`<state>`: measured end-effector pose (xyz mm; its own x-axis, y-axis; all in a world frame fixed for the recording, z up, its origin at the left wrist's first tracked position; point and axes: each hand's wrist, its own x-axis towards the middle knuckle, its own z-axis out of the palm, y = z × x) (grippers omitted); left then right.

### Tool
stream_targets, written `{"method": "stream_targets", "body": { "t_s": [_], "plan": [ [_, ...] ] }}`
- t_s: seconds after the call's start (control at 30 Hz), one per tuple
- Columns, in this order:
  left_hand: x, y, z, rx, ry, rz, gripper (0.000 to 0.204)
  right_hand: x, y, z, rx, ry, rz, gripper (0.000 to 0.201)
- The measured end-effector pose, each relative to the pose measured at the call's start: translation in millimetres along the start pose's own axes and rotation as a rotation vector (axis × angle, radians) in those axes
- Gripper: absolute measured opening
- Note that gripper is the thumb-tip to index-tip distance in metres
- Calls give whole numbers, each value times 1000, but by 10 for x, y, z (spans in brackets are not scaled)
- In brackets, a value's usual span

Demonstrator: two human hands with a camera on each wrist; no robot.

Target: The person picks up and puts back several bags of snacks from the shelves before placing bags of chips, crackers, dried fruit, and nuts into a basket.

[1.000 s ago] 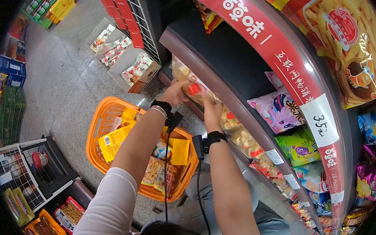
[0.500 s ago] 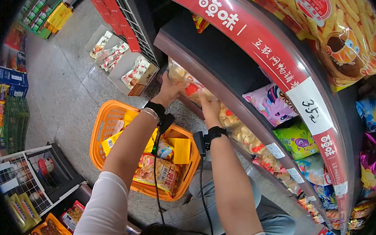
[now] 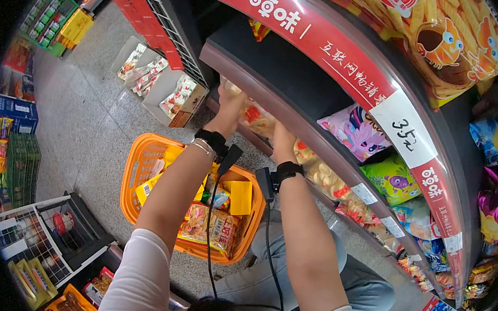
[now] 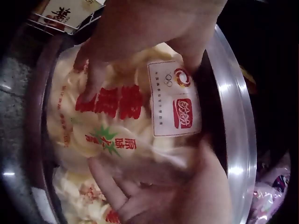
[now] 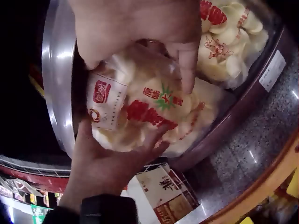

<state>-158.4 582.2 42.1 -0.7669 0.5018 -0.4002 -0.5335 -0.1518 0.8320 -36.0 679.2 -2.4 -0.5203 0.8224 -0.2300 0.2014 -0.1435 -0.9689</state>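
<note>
A clear bag of pale yellow chips with red lettering lies in the lower shelf trough, between both hands. My left hand grips its far side; in the left wrist view its fingers lie over the front. At the near side, my right hand holds the other end, one finger against the front. Parts of both hands are hidden behind the bag and the shelf lip. Another chip bag sits right beside it, behind the right hand.
An orange basket with several packets stands on the floor below my forearms. The curved shelf edge runs above the hands, with snack bags on the level over it. An open carton of packets sits at the far left of the shelf.
Both hands stay at the same bag. The left hand has shifted slightly up and left along it, and the right hand has sunk lower behind the shelf edge. The view has turned slightly.
</note>
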Motion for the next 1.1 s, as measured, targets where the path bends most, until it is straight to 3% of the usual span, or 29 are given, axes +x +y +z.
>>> {"method": "stream_targets", "body": {
  "t_s": [0.1,0.17,0.27,0.37,0.57,0.63,0.73,0.77,0.87,0.9,0.97,1.03,1.1],
  "plan": [
    [259,-149,-44,167,63,19,77,2,-183,1,-133,67,-2,51],
    [384,-236,-57,179,95,59,80,-44,-294,17,5,86,136,43],
    [381,-175,17,153,201,-33,82,-76,-288,53,189,149,253,43],
    [559,-211,0,91,281,-37,90,-266,-738,-17,441,114,503,45],
    [315,-89,56,-154,97,12,96,-236,-554,-59,310,77,321,45],
    [84,22,35,-240,102,-121,97,-241,-419,-66,296,86,236,45],
    [50,-105,-129,-311,-37,-174,95,-174,-67,-52,199,125,37,43],
    [85,-208,-194,-325,-108,-167,95,-145,39,-82,122,69,21,44],
    [-76,-189,-74,-350,-81,-366,94,-203,-87,-213,-176,-187,14,50],
    [-60,-225,-22,-393,-118,-352,94,-257,-197,-243,-288,-259,-20,51],
    [-7,-326,83,-485,-190,-323,95,-415,-449,-187,-530,-300,-220,51],
    [-39,-284,178,-430,-103,-340,96,-331,-121,-135,-492,-213,-157,48],
    [-59,-224,215,-403,-48,-369,96,-158,121,-99,-450,-226,25,48]
  ]
}}
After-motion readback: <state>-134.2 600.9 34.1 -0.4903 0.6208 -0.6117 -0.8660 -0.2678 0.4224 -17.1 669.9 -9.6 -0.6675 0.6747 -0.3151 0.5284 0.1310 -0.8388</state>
